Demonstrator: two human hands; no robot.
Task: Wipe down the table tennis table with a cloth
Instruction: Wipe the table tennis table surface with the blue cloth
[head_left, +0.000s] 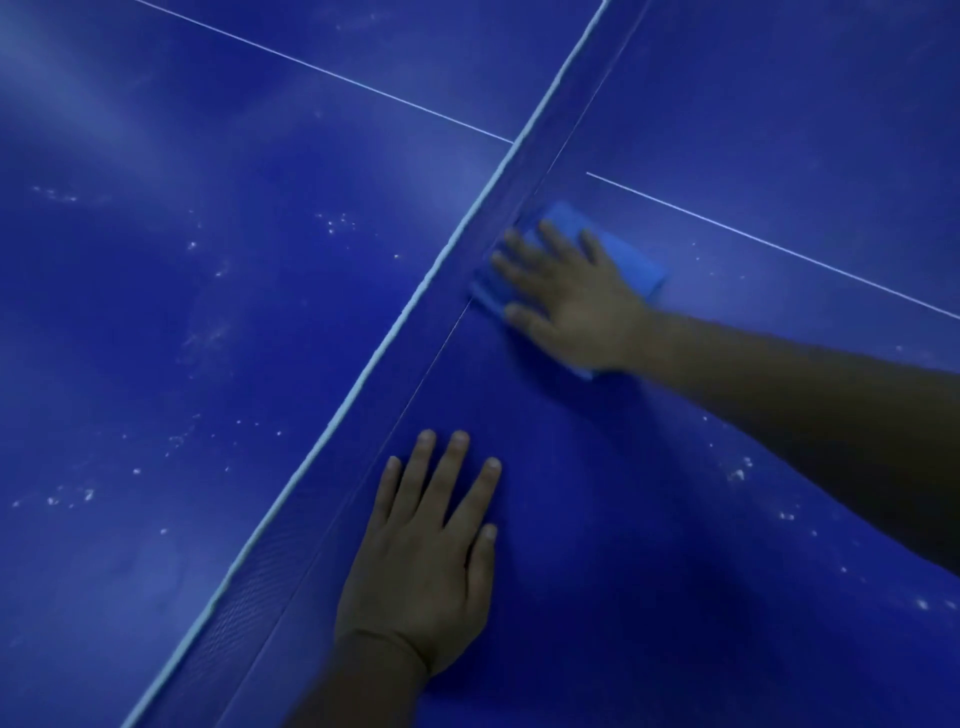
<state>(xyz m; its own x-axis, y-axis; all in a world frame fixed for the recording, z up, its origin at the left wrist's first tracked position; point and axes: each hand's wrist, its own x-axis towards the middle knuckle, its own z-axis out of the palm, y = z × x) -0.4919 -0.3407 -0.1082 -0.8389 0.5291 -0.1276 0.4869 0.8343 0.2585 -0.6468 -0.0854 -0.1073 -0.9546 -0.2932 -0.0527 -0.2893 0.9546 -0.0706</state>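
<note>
Table: blue table tennis table (675, 493), white centre line, pale specks scattered over both halves.
Net: your net (524, 171) runs diagonally, white-topped, between the halves.
Cloth: blue cloth (631, 260) lies flat on the near half, its edge against the net's foot.
Right hand: your right hand (574, 301) presses the cloth, fingers spread and straight.
Left hand: your left hand (431, 561) rests flat on the bare surface beside the net, fingers spread, holding nothing.
</note>
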